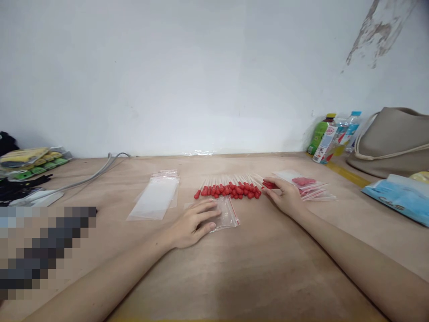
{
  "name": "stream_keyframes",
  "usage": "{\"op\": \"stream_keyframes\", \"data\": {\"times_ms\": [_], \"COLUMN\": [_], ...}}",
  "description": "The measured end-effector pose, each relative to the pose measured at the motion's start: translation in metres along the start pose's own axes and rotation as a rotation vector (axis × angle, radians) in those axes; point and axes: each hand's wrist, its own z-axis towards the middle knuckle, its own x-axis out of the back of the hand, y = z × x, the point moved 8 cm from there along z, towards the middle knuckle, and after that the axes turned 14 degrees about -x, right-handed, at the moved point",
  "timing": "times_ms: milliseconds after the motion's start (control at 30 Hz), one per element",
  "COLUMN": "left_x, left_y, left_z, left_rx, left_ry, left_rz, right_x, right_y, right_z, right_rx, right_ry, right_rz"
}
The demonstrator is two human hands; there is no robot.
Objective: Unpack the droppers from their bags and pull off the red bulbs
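Note:
My left hand (194, 223) lies with its fingers stretched out on a clear zip bag (231, 214) with a red seal line. Just beyond it is a pile of droppers (231, 190), with red bulbs toward me and thin pale stems pointing away. At the pile's right end, my right hand (284, 194) is closed with thumb and fingers around some red-bulbed droppers (267, 184); how many is hidden. Right of that hand lie filled zip bags (311, 191) with red bulbs showing through. Flat zip bags (156, 197) are stacked left of the pile.
Drink bottles (323, 138) and a grey-beige bag (392, 138) stand at the back right against the wall. A blue packet (397, 197) lies at the right. Grey cables (97, 172) and yellow-green packets (33, 161) are at the left. A pixelated area covers the lower left.

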Motion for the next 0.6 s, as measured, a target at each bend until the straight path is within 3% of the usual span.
{"op": "stream_keyframes", "data": {"times_ms": [167,367,467,600], "left_x": [-0.011,-0.01,-0.006,0.007], "left_y": [-0.004,-0.002,-0.002,-0.009], "left_z": [-0.004,-0.006,-0.006,-0.008], "left_rx": [0.045,0.054,0.067,0.132], "left_ry": [-0.105,-0.113,-0.042,0.142], "left_rz": [-0.023,-0.021,-0.014,0.038], "right_x": [-0.015,-0.018,-0.012,-0.004], "right_y": [-0.004,-0.009,-0.01,-0.006], "right_z": [-0.002,-0.006,-0.005,-0.003], "right_rx": [0.092,0.13,0.12,0.038], "right_ry": [-0.088,-0.154,-0.094,0.038], "right_rz": [-0.036,-0.042,-0.048,-0.119]}}
